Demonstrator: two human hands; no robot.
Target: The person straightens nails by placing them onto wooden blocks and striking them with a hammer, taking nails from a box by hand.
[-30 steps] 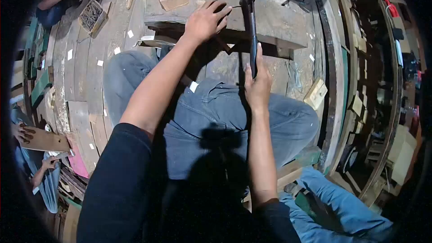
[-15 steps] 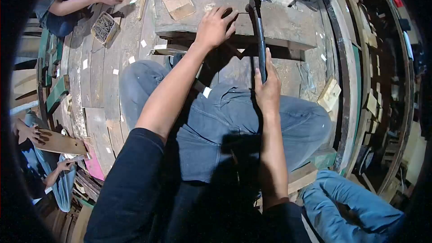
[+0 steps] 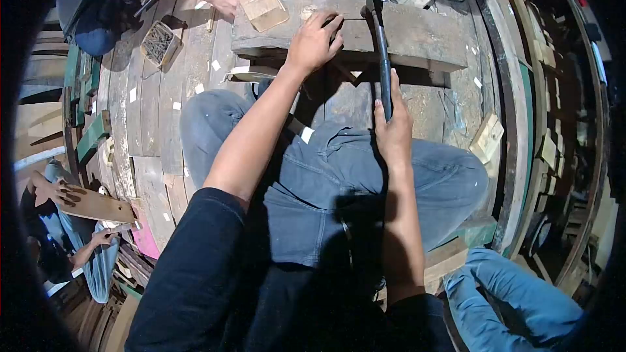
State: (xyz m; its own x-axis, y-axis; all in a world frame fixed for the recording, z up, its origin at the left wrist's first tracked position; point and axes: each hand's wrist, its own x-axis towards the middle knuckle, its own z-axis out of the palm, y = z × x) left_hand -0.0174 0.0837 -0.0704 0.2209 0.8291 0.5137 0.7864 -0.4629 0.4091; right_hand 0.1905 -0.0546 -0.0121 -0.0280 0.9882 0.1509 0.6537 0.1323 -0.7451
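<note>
My right hand point(image 3: 394, 120) grips the black handle of a hammer point(image 3: 383, 49). The hammer stretches away from me, its dark head over a thick wooden beam point(image 3: 417, 39) that lies crosswise in front of my knees. On the beam's near edge rests my left hand point(image 3: 314, 44), its fingers spread and curved, with no object visible in them. To its left, a pale wooden block point(image 3: 263, 8) sits at the beam's left end. Another person's hand point(image 3: 225, 1) reaches to that block's left side.
A square container of nails point(image 3: 160, 44) stands on the plank floor point(image 3: 149, 120). Offcuts point(image 3: 488, 138) lie right of my knee. At lower left, another person holds a board point(image 3: 98, 204). A seated person's blue-trousered legs point(image 3: 515, 293) are at lower right.
The other person's arm at upper left has stretched rightward to the pale block. My hands and the hammer keep nearly the same pose; the whole view has shifted slightly.
</note>
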